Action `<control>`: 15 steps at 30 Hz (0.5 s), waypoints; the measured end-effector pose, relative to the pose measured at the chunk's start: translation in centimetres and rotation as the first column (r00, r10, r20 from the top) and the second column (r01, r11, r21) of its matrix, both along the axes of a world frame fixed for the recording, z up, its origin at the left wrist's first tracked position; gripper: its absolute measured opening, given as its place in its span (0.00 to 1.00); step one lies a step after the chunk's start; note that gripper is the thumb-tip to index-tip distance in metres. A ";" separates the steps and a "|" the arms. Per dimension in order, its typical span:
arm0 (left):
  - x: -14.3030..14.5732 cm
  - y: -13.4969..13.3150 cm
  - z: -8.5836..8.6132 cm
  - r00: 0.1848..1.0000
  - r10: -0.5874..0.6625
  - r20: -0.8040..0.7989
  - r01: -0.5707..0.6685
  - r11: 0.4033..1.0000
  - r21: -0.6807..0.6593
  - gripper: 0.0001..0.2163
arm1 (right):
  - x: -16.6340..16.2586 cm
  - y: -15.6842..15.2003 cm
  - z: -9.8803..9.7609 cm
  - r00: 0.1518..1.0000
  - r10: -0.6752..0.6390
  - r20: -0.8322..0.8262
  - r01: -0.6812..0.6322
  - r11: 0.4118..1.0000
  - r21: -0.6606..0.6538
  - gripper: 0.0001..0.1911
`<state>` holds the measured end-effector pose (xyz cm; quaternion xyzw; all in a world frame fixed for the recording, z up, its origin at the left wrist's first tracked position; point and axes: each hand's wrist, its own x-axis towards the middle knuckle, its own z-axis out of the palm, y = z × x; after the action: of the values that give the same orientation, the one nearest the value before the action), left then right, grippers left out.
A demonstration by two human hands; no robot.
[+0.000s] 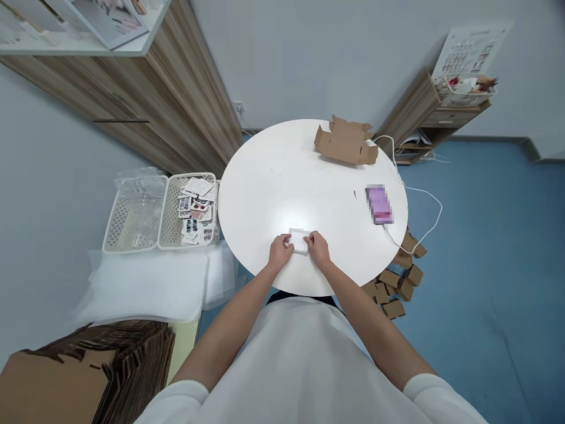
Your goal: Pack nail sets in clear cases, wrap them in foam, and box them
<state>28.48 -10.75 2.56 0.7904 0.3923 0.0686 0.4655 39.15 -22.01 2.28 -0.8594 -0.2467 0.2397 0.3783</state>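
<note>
Both hands are at the near edge of a white oval table (pixel 260 182), on either side of a small, whitish, square packet (pixel 299 241). My left hand (pixel 281 250) pinches its left side between thumb and fingers. On the opposite side, my right hand (pixel 318 248) grips the right edge with bent fingers. The packet looks like cards in clear wrap, but its contents are too small to make out. Farther back on the table, an unfolded brown cardboard box (pixel 346 141) lies open.
A phone (pixel 379 204) with a white cable (pixel 430 194) lies at the table's right. White baskets, one with printed cards (pixel 194 209) and one with clear bags (pixel 141 206), stand left. Small boxes (pixel 397 285) cover floor at right; flat cardboard (pixel 57 383) is stacked lower left.
</note>
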 end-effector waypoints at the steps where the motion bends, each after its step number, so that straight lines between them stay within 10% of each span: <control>1: 0.0 0.0 0.0 1.000 0.011 -0.005 -0.011 1.000 -0.012 0.15 | -0.2 -0.2 0.0 1.000 0.003 -0.011 -0.002 1.000 0.015 0.09; 15: 0.1 -2.4 1.1 0.965 0.259 -0.037 -0.257 0.965 0.054 0.18 | -0.1 -2.8 0.5 0.975 0.050 -0.215 -0.027 0.994 0.105 0.19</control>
<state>28.58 -13.10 3.70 0.7451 0.4999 0.1210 0.4246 39.07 -24.76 2.74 -0.8027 -0.2324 0.3267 0.4415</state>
